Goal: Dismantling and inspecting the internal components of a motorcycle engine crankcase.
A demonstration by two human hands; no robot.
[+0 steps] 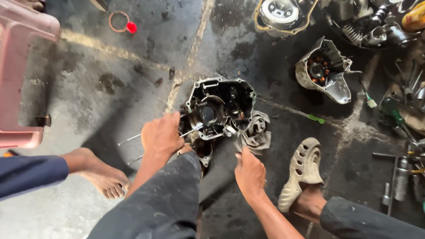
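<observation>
Two hands work one engine case (219, 106) lying open-side up on the floor (110, 84) at my twelve o'clock. My left hand (161, 135) is closed around its near edge to steady it; my right hand (249, 170) pinches a grey rag (256, 130) against its four o'clock corner. Open room lies toward nine; loose engine parts (325, 71) crowd two o'clock.
</observation>
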